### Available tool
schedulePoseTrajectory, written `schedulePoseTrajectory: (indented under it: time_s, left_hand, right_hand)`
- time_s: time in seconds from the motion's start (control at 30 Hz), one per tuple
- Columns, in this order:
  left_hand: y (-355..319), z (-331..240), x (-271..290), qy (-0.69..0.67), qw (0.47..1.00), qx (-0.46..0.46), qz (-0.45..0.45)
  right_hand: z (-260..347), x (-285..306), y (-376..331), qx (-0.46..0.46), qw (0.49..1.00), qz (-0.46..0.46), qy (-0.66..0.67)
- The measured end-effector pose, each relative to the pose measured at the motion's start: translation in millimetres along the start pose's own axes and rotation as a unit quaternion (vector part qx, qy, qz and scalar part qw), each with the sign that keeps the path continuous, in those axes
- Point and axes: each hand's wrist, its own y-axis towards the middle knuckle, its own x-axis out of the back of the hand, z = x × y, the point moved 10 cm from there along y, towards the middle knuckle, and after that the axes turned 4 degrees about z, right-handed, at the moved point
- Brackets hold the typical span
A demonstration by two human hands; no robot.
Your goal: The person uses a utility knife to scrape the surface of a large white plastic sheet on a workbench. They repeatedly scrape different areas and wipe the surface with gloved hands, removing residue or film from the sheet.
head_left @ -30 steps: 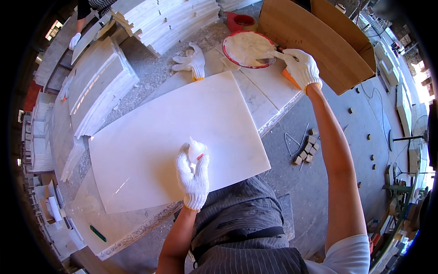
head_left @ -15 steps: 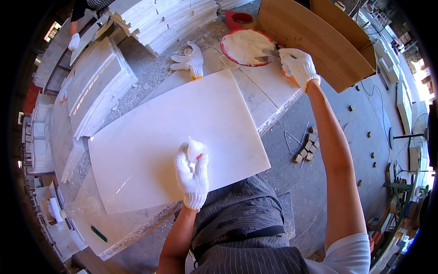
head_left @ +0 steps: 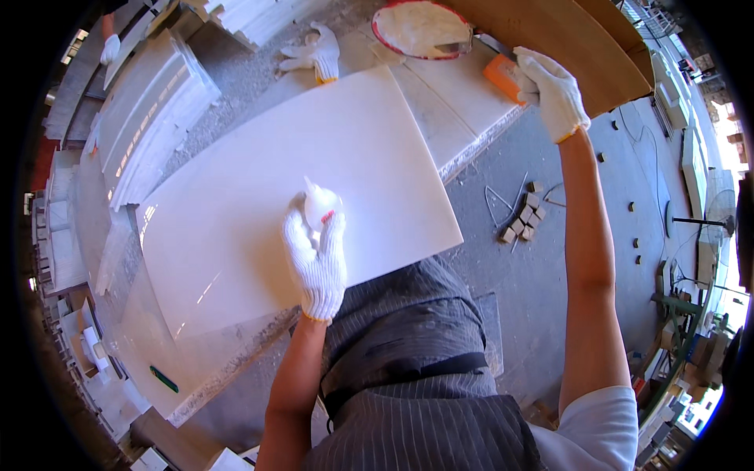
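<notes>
My gloved left hand (head_left: 316,259) is wrapped round a small white squeeze bottle (head_left: 320,206) with a pointed nozzle and a red mark. It holds the bottle over a large white stone slab (head_left: 369,157) on the bench. At the far right, my gloved right hand (head_left: 554,93) has its fingers curled by an orange box (head_left: 503,77). Whatever those fingers may hold is hidden. Left of it, a putty knife (head_left: 454,49) rests its blade at the edge of a red-rimmed tub (head_left: 420,27) of white paste or powder.
A cardboard box (head_left: 581,47) stands behind my right hand. An empty white glove (head_left: 318,53) lies beyond the slab, and a green cutter (head_left: 164,379) near the left corner. Small blocks (head_left: 525,220) lie on the floor. Another person's gloved hand (head_left: 110,49) shows far left.
My right hand has drawn away from the tub, toward me and to the right, while the putty knife stayed there. The view has shifted; my left hand still holds the bottle.
</notes>
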Motion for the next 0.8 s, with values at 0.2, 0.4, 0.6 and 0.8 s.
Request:
schedulePoseTrajectory:
  time_s: [0.2, 0.4, 0.6, 0.8]
  left_hand:
    - [4, -16, -2, -0.010, 1.000, -0.023, 0.006]
    - [2, -18, 1, 0.000, 0.999, -0.042, -0.007]
    - [2, -4, 5, -0.007, 0.999, -0.040, -0.022]
    - [0, -5, 7, 0.005, 0.998, -0.042, -0.040]
  right_hand:
    - [-3, 14, -94, -0.033, 0.995, -0.022, -0.091]
    - [-53, -21, -208, -0.188, 0.982, 0.006, -0.031]
    - [-79, -47, -262, -0.215, 0.977, 0.019, 0.002]
    - [-76, -57, -256, -0.176, 0.984, -0.011, -0.018]
